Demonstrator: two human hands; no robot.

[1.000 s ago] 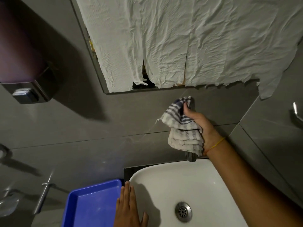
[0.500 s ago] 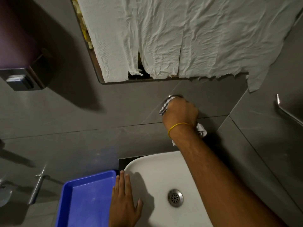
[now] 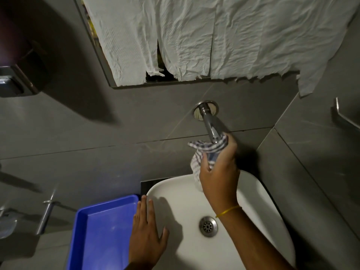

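A chrome tap spout (image 3: 209, 123) juts out of the grey tiled wall above a white basin (image 3: 261, 201). My right hand (image 3: 220, 172) grips a striped blue and white cloth (image 3: 208, 151) wrapped round the spout's lower end, which the cloth hides. My left hand (image 3: 146, 234) lies flat with straight fingers on the basin's left rim. A round metal drain (image 3: 208, 226) sits in the bottom of the basin.
A blue plastic tray (image 3: 103, 230) lies left of the basin. White paper sheets (image 3: 214, 36) cover a mirror above. A metal dispenser (image 3: 13, 84) hangs upper left, a metal bar (image 3: 344, 117) sits on the right wall, and a metal fitting (image 3: 46, 213) sticks out lower left.
My right hand slid with the cloth from the tap's wall flange down along the spout to its outer end, baring the chrome pipe. My left hand stayed on the rim.
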